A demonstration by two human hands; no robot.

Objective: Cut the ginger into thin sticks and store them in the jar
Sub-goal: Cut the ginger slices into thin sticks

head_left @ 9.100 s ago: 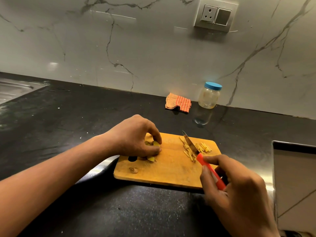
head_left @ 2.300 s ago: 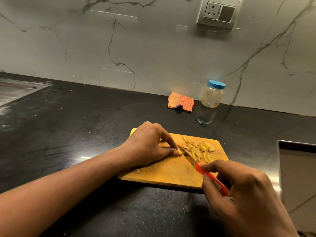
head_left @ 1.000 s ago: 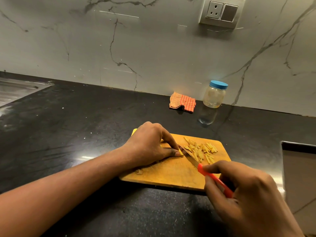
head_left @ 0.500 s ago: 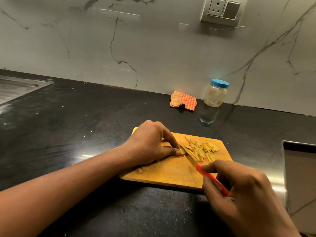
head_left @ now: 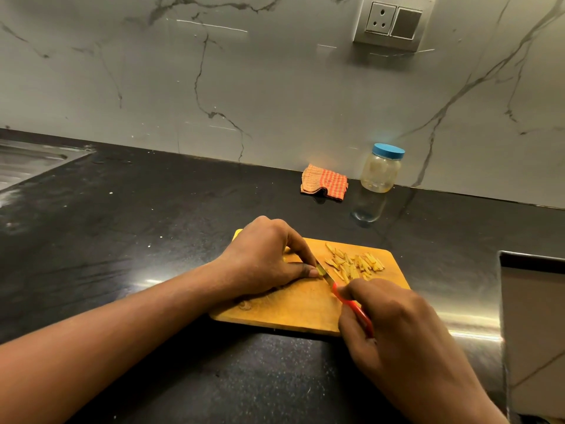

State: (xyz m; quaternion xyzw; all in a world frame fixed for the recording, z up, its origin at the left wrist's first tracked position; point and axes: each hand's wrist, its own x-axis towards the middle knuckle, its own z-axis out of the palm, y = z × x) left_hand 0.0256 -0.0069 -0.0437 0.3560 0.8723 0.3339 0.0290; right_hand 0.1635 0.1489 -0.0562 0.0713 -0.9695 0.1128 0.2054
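Ginger sticks (head_left: 354, 264), thin and pale, strew the wooden board (head_left: 293, 307).

One board (head_left: 293, 310), knife (head_left: 348, 302), jar (head_left: 380, 169) and cloth (head_left: 324, 181)

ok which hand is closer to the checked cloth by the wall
Left. The left hand, holding the ginger on the board, lies in front of the cloth and slightly left of it. The right hand, gripping the knife, is farther toward the person, at the board's front right.
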